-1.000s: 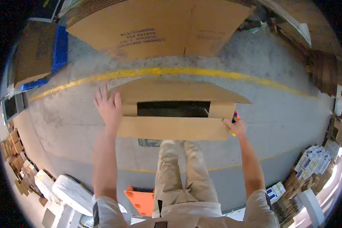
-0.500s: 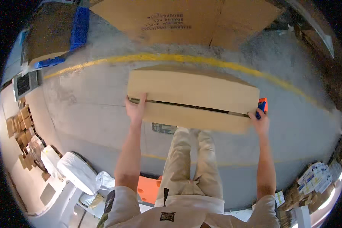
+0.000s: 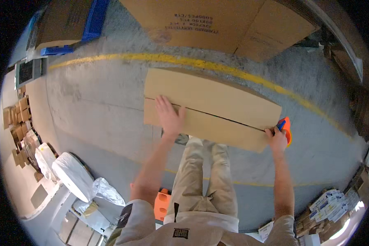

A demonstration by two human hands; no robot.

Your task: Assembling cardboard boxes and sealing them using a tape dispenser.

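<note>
A long brown cardboard box [image 3: 221, 102] lies in front of my legs with its two top flaps folded down. Only a thin dark seam runs between them. My left hand [image 3: 170, 117] rests flat over the seam near the box's left end, fingers stretched out. At the right end, my right hand [image 3: 278, 137] has its fingers closed round a blue-and-orange tape dispenser [image 3: 287, 128], mostly covered by the hand. The thumb of that hand touches the box at the end of the seam.
Beyond a yellow floor line [image 3: 184, 60] stands a large cardboard carton [image 3: 217, 39]. A blue pallet [image 3: 95, 20] bearing cardboard is at the far left. White-wrapped items [image 3: 74, 176] sit at the near left, and stacked papers and cartons [image 3: 330, 207] at the near right.
My left hand has left the box's left edge and moved right onto the flaps. The gap between the flaps has narrowed. My right hand keeps the dispenser, with more of its orange part showing.
</note>
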